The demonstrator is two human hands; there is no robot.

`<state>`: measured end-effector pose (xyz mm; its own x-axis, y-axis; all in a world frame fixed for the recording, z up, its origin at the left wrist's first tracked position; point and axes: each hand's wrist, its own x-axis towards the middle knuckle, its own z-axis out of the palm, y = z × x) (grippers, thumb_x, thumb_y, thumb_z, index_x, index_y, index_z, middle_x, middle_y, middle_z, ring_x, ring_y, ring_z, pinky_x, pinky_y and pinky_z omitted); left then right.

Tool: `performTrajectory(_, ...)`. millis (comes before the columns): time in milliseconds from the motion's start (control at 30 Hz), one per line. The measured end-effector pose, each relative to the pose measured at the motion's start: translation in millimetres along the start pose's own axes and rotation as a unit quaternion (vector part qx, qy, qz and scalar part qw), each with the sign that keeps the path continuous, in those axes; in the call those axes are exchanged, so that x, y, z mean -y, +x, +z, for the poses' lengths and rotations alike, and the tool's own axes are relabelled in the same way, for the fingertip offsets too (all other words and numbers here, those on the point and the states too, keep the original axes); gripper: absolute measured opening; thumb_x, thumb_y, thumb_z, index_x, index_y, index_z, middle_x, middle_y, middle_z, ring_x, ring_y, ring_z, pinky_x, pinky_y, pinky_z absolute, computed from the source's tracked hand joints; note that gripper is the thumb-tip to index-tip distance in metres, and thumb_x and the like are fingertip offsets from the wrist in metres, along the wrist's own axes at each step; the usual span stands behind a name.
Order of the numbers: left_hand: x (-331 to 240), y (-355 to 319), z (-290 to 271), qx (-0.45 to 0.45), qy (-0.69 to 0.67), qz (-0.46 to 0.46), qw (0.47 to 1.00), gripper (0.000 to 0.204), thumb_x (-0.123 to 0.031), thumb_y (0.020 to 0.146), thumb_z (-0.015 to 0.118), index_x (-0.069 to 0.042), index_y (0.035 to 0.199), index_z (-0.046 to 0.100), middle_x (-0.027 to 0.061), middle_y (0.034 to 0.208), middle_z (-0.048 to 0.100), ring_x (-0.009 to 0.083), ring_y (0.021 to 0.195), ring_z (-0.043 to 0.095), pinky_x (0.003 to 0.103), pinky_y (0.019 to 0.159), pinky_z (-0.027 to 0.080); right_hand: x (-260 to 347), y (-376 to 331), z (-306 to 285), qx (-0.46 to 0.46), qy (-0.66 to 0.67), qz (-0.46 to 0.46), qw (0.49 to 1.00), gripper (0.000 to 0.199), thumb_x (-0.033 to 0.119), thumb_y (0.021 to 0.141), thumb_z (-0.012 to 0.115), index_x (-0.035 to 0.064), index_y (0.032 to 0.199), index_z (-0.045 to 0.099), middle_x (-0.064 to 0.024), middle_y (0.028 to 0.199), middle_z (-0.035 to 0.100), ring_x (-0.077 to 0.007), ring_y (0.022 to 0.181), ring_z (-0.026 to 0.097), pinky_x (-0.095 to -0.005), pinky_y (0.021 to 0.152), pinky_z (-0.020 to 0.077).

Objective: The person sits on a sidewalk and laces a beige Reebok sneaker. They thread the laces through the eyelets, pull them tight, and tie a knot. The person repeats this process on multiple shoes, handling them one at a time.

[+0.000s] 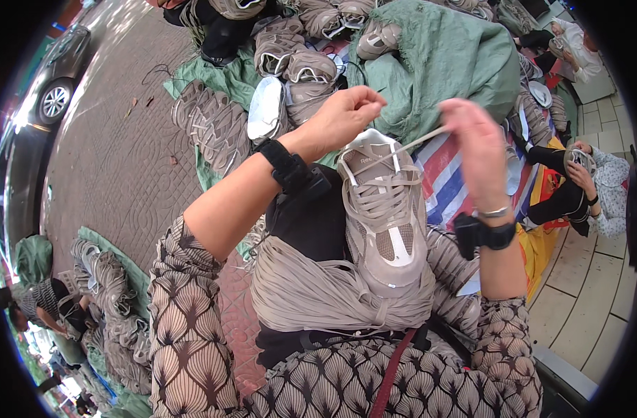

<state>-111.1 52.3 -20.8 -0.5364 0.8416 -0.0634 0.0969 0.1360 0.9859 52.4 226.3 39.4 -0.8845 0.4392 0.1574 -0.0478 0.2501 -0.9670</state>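
Observation:
A beige and grey sneaker (390, 251) with white trim rests on my lap, toe toward me, its flat laces crossed over the tongue. From its upper eyelets one shoelace (421, 141) stretches up to my right hand (474, 143), whose fingers are closed on it and somewhat blurred. My left hand (348, 117) hovers just beyond the shoe's collar, thumb and fingers pinched together; what they hold, if anything, is too small to make out. Under the toe, a thick bundle of beige shoelaces (311, 289) lies across my lap, tied near its right part.
Many similar sneakers (210, 125) lie in rows on the paving ahead and left. A green woven sack (465, 56) is beyond my hands, beside a striped sheet (440, 171). People sit at right, one holding a shoe (582, 161). A parked car (50, 104) stands far left.

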Motion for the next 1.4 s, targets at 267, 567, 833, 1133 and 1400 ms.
performTrajectory(267, 8.2, -5.3, 19.5, 0.062, 0.275, 0.033, 0.959, 0.013, -0.02, 0.083, 0.069, -0.008, 0.088, 0.07, 0.006, 0.087, 0.07, 0.0202, 0.079, 0.066, 0.034, 0.074, 0.051, 16.2, -42.9, -49.6, 0.078, 0.299, 0.194, 0.931, 0.021, 0.011, 0.099, 0.047, 0.0054, 0.118, 0.049, 0.0052, 0.065, 0.041, -0.0027, 0.048, 0.03, -0.0199, 0.042, 0.0256)
performTrajectory(567, 24.6, -5.9, 32.6, 0.086, 0.054, -0.088, 0.991, 0.017, -0.018, 0.076, 0.077, -0.009, 0.084, 0.065, -0.0053, 0.072, 0.061, 0.0048, 0.068, 0.054, 0.023, 0.063, 0.043, -29.8, -23.2, 12.3, 0.172, 0.197, 0.32, 0.91, 0.024, 0.009, 0.093, 0.053, 0.0066, 0.116, 0.048, 0.0069, 0.064, 0.043, -0.0011, 0.047, 0.031, -0.0202, 0.04, 0.0217)
performTrajectory(833, 19.2, -15.0, 34.2, 0.086, 0.033, -0.107, 0.99, 0.017, -0.021, 0.076, 0.078, -0.011, 0.089, 0.076, -0.0007, 0.079, 0.071, 0.0073, 0.075, 0.063, 0.026, 0.074, 0.05, -35.3, -13.8, 9.1, 0.183, 0.169, 0.365, 0.897, 0.027, 0.006, 0.086, 0.056, 0.0061, 0.111, 0.05, 0.0056, 0.065, 0.044, -0.0018, 0.045, 0.032, -0.0213, 0.039, 0.0217)
performTrajectory(1133, 22.1, -10.1, 32.8, 0.114, 0.051, -0.051, 0.991, 0.014, -0.01, 0.081, 0.078, -0.001, 0.09, 0.073, 0.0006, 0.088, 0.067, 0.0079, 0.078, 0.06, 0.025, 0.07, 0.05, -29.4, 0.0, 20.7, 0.156, 0.026, 0.348, 0.924, 0.023, 0.007, 0.084, 0.059, 0.0058, 0.105, 0.05, -0.0016, 0.064, 0.052, -0.0086, 0.044, 0.041, -0.0266, 0.039, 0.028)
performTrajectory(1400, 29.6, -14.3, 44.6, 0.092, 0.016, -0.054, 0.994, 0.014, -0.008, 0.08, 0.076, -0.003, 0.092, 0.074, 0.0021, 0.085, 0.069, 0.0071, 0.081, 0.06, 0.026, 0.073, 0.05, -40.5, -33.8, 33.3, 0.104, -0.2, 0.021, 0.974, 0.018, 0.001, 0.084, 0.051, 0.0055, 0.101, 0.048, -0.0115, 0.058, 0.056, -0.0262, 0.05, 0.058, -0.0392, 0.049, 0.0427)
